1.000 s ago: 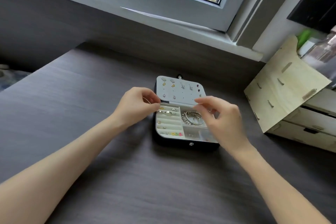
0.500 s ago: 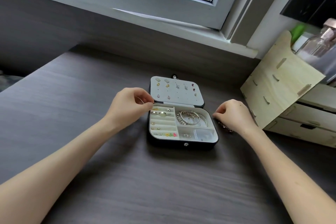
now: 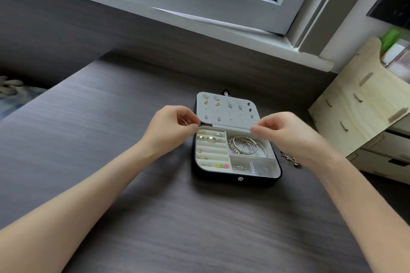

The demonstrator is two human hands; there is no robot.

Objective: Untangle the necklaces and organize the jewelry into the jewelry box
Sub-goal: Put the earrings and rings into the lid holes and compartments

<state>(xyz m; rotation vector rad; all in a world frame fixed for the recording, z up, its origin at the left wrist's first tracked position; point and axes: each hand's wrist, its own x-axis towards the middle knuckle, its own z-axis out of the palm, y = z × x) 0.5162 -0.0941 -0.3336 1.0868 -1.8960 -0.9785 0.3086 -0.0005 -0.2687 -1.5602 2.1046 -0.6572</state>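
Broadly, the dark worktop carries the open jewelry box, its lid propped back with studs pinned across it. Both the left hand and right hand meet the lid's lower corners, fingers pinched; whether on its edge or a hair-thin necklace, I cannot tell. Silver bangles fill the large compartment, rings the rolls. A loose chain lies just right of the box: likely light, limp, snag-prone, best lifted near one end.

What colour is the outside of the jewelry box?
The box is black outside, with a pale cream lining; the head view shows it.
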